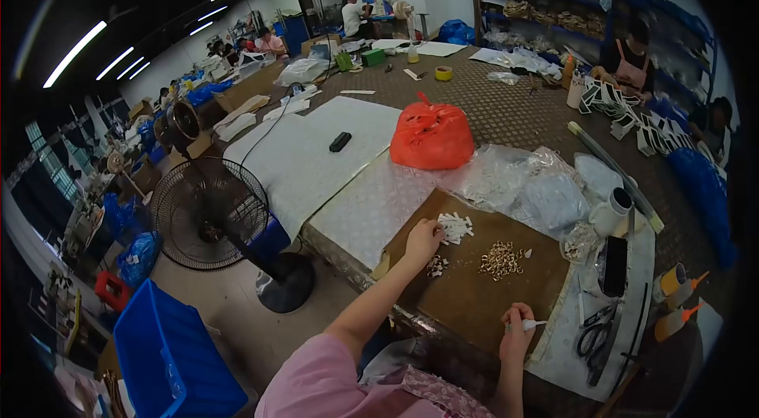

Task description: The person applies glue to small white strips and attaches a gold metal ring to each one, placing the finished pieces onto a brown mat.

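Observation:
My left hand (pixel 425 238) reaches to the left edge of a pile of short white strips (pixel 456 228) on a brown work board (pixel 451 299). Its fingers are drawn together; whatever is between them is too small to make out. Just below that hand lies a small group of metal pieces (pixel 436 265). A larger heap of gold-coloured metal rings (pixel 501 260) sits to the right of the strips. Near the board's lower right side, my right hand (pixel 515 329) is closed around a small white object with a narrow tip (pixel 531 325), pointing right.
Behind the board stand a red plastic bag (pixel 432 136) and clear plastic bags (pixel 534 185). To the right are a phone (pixel 614 266), black scissors (pixel 593 339), a white bottle (pixel 610 212) and orange-tipped bottles (pixel 676 323). A fan (pixel 209 212) stands left; a co-worker (pixel 630 62) sits across.

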The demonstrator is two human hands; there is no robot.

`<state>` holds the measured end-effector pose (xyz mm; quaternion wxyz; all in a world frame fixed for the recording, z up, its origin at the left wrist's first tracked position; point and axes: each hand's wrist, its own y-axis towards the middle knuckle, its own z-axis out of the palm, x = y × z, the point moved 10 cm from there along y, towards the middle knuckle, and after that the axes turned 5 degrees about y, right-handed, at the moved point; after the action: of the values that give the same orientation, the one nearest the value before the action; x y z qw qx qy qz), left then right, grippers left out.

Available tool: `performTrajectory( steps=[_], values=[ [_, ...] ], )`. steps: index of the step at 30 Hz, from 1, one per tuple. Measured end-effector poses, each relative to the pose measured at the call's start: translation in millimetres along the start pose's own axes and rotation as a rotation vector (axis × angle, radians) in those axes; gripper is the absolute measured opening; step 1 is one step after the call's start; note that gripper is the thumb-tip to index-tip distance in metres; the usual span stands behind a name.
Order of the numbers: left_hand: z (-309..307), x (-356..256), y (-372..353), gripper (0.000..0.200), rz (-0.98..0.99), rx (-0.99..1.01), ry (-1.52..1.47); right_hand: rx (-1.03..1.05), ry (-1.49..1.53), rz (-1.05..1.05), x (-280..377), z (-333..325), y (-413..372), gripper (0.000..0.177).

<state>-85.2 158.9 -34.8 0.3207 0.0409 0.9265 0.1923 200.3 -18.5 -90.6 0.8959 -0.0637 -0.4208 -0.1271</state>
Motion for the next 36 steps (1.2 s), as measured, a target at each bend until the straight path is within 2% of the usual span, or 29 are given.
performTrajectory(
  steps=[3, 5, 6, 8, 9, 10, 12, 14, 16, 19, 23, 24, 27, 31, 34, 36],
  values=[
    [-19, -20, -5, 0.016, 0.008, -0.074, -0.085, -0.005, -0.004, -0.013, 0, -2, 0, 0.009],
    [-6, -39, -23, 0.014, -0.135, 0.066, -0.405, 0.040, -0.014, -0.012, -4, -1, 2, 0.013],
    [20, -49, -36, 0.010, -0.076, 0.146, -0.567, 0.053, -0.024, -0.013, -5, -4, 2, 0.014],
    [37, -107, -72, 0.007, -0.077, 0.408, -0.951, -0.008, -0.026, -0.009, -4, -1, 2, 0.019],
    [43, -129, -88, 0.006, -0.014, 0.486, -0.969, -0.056, -0.030, -0.011, -2, 0, 0, 0.021],
    [45, -145, -99, 0.006, 0.066, 0.514, -0.957, -0.040, -0.032, -0.016, -1, 3, 0, 0.026],
    [44, -169, -121, 0.010, 0.214, 0.578, -0.971, -0.036, -0.001, 0.002, 0, 1, 0, 0.023],
    [28, -184, -123, 0.014, 0.420, 0.447, -0.859, -0.032, 0.057, 0.000, -3, -7, -3, 0.018],
    [31, -180, -125, 0.015, 0.442, 0.475, -0.866, -0.054, 0.059, 0.040, -4, -7, -4, 0.013],
    [22, -173, -117, 0.016, 0.420, 0.445, -0.693, -0.066, 0.091, 0.075, -4, -1, -2, 0.008],
    [30, -100, -82, 0.013, 0.143, 0.175, -0.314, -0.080, 0.056, 0.071, -5, -5, 1, 0.005],
    [29, -92, -73, 0.014, 0.168, 0.103, -0.297, -0.094, 0.078, 0.080, -6, -5, -1, 0.005],
    [34, -92, -63, 0.016, 0.248, 0.061, -0.131, -0.097, 0.145, 0.045, -1, -4, 2, 0.005],
    [56, -84, -59, 0.016, 0.132, 0.254, -0.259, -0.076, 0.216, 0.016, -5, -13, 6, 0.005],
    [36, -98, -57, 0.014, 0.214, 0.193, -0.232, -0.082, 0.199, 0.031, -9, -14, 4, 0.006],
    [42, -95, -66, 0.012, -0.009, 0.313, -0.512, -0.028, 0.118, 0.012, -10, -12, 6, 0.009]
  ],
)
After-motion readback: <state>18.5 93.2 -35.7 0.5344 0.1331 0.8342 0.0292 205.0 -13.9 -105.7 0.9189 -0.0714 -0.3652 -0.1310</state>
